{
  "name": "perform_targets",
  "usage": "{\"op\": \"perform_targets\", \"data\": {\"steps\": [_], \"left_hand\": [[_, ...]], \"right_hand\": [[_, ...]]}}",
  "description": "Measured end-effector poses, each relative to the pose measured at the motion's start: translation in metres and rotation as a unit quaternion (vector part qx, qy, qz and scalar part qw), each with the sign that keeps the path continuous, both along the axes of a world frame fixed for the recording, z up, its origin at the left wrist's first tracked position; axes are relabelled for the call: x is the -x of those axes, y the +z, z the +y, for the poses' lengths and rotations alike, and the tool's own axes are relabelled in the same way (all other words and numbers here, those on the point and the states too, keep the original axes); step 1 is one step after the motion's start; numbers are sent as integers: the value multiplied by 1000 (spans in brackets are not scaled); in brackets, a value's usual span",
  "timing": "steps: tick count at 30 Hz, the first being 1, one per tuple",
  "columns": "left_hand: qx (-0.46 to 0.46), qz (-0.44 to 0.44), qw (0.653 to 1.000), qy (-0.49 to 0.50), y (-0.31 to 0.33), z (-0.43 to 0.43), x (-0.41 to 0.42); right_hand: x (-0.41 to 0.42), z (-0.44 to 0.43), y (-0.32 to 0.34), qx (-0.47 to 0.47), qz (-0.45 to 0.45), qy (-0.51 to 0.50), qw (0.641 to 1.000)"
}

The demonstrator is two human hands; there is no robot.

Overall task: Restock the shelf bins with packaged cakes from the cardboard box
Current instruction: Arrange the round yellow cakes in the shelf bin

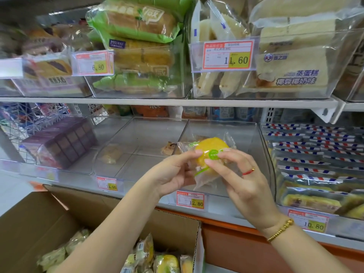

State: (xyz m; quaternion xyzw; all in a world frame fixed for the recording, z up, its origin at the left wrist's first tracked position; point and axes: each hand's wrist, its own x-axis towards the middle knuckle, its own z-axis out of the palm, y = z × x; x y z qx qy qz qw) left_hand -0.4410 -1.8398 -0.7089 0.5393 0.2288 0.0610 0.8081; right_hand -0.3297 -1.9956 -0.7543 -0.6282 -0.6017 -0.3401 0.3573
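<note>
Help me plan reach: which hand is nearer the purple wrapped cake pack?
Left. The left hand is right of the purple wrapped cake pack; the right hand lies farther right.

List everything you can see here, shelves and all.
cake packet: one, yellow in clear wrap, held up at centre
cardboard box: one, brown, open, bottom left
boxed cakes: several, yellow and pale, inside the box
clear bin: one, see-through, lower shelf behind the packet
green loaves: several, green wrap, upper shelf
striped packets: many, red, white and blue, lower right
price tags: several, red and yellow, on shelf edges
left hand: one, pinching the packet
right hand: one, pinching the packet, red ring
</note>
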Motion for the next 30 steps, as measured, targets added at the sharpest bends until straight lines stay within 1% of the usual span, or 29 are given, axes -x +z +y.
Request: {"op": "perform_targets", "data": {"steps": [2,3,5,6,8,10,11,12,13,14,15,16,20,22,24,26,27,28,30], "left_hand": [[-49,-4,999,17,3,3,4],[-70,3,997,23,4,6,5],[-93,20,995,27,5,11,10],[-96,25,995,23,5,13,12],[-99,36,994,5,7,17,14],[-95,42,994,-10,6,19,15],[-93,45,995,-13,5,22,14],[-92,46,995,-13,4,23,13],[-92,43,995,-14,3,24,12],[-92,41,995,-13,2,27,11],[-90,38,995,-13,1,28,9],[-83,35,996,-11,1,30,8],[-37,6,999,-12,2,39,2],[-52,-2,998,-27,2,42,-3],[-83,-2,996,-38,2,46,-8],[-143,2,989,-38,3,50,-13],[-197,4,980,-40,2,53,-15],[-266,13,963,-46,3,54,-16],[-410,47,908,-70,4,56,-20]], "right_hand": [[2,-1,4,0,33,19,999],[4,-3,8,-1,71,29,997],[8,-10,19,-19,175,48,983],[9,-13,25,-35,237,55,969],[8,-19,34,-54,375,55,924],[0,-20,40,-50,505,32,861],[-5,-19,43,-24,565,27,824],[-8,-17,48,28,614,29,789],[-11,-13,53,102,639,37,762],[-13,-9,58,177,642,43,745],[-15,-5,63,234,632,51,737],[-16,0,68,264,619,57,737],[-26,13,84,270,596,27,756],[-29,16,81,287,586,32,757],[-29,17,75,298,591,35,749],[-33,18,66,300,602,23,740],[-35,19,60,296,610,15,735],[-37,20,54,290,618,8,731],[-38,25,41,282,627,2,726]]}}
